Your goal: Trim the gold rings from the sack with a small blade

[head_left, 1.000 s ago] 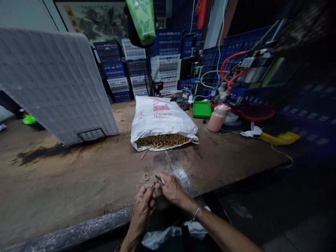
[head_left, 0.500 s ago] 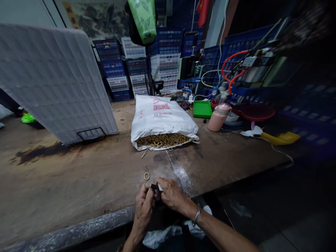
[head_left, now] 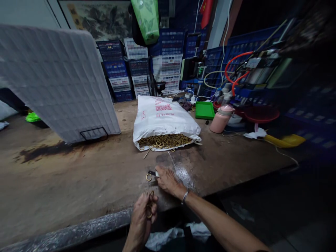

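Note:
My left hand [head_left: 141,214] is closed at the table's front edge, with brass-coloured rings [head_left: 149,211] between its curled fingers; one ring stands up at the fingertips. Farther forward and to the right, my right hand [head_left: 169,181] grips a small tool [head_left: 152,173] with a black, flat tip and a white part by the fingers. Its exact kind is unclear. The tip points left, just above a single loose ring [head_left: 148,177] lying on the tabletop. Beyond both hands lies a white woven sack [head_left: 165,119], its open mouth facing me and full of similar rings [head_left: 165,140].
A tall pale ribbed panel [head_left: 63,80] stands at the left on a black wire foot [head_left: 93,133]. To the right are a green tray [head_left: 204,110], a pink bottle [head_left: 221,120] and a yellow scoop [head_left: 286,140]. Stacked crates [head_left: 168,64] line the back.
My hands have moved apart: the right one went forward with the small tool to beside the loose ring, while the left turned, showing rings in its fingers. The view shifted slightly.

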Action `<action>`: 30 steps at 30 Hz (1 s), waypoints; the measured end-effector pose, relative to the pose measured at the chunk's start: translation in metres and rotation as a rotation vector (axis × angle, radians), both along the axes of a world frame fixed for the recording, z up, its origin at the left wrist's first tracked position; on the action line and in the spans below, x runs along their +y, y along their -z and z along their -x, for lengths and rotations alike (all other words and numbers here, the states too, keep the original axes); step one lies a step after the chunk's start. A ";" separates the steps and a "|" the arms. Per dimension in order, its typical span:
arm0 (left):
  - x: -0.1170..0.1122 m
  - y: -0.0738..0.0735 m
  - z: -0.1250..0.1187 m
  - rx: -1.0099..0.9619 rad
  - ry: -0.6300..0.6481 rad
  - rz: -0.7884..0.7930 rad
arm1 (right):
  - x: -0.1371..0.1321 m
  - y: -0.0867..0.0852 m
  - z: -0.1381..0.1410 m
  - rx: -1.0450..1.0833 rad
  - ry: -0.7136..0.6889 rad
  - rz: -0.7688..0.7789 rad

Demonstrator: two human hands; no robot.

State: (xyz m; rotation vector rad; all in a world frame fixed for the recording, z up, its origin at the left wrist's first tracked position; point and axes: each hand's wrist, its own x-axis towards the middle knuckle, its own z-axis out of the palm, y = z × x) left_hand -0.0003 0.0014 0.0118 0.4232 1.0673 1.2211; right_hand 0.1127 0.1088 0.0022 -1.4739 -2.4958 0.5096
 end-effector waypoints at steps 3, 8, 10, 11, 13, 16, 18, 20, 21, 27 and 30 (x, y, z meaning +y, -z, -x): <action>0.003 0.006 0.010 -0.073 -0.065 0.033 | 0.001 0.000 0.017 0.030 -0.042 -0.007; 0.009 0.013 0.025 -0.178 -0.117 0.086 | 0.002 0.006 0.028 0.026 -0.085 -0.032; 0.013 0.018 0.031 -0.216 -0.114 0.108 | 0.004 0.011 0.026 0.023 -0.074 -0.049; 0.016 0.021 0.033 -0.240 -0.110 0.119 | 0.005 0.014 0.025 0.015 -0.068 -0.056; 0.020 0.025 0.035 -0.266 -0.125 0.164 | 0.006 0.018 0.020 -0.005 -0.052 -0.063; 0.024 0.025 0.030 -0.209 -0.167 0.208 | 0.007 0.018 0.014 0.019 -0.021 -0.021; 0.024 0.020 0.024 -0.132 -0.162 0.152 | 0.006 0.014 0.010 0.119 0.029 0.050; 0.024 0.017 0.016 -0.048 -0.154 0.055 | 0.002 0.010 0.008 0.291 0.081 0.121; 0.023 0.016 0.012 -0.009 -0.149 0.013 | 0.000 0.008 0.007 0.386 0.097 0.150; 0.026 0.020 0.001 0.183 -0.089 -0.062 | -0.017 0.001 0.001 0.717 0.063 0.322; 0.026 0.017 0.002 0.286 -0.074 -0.061 | -0.021 0.000 0.001 0.750 0.063 0.400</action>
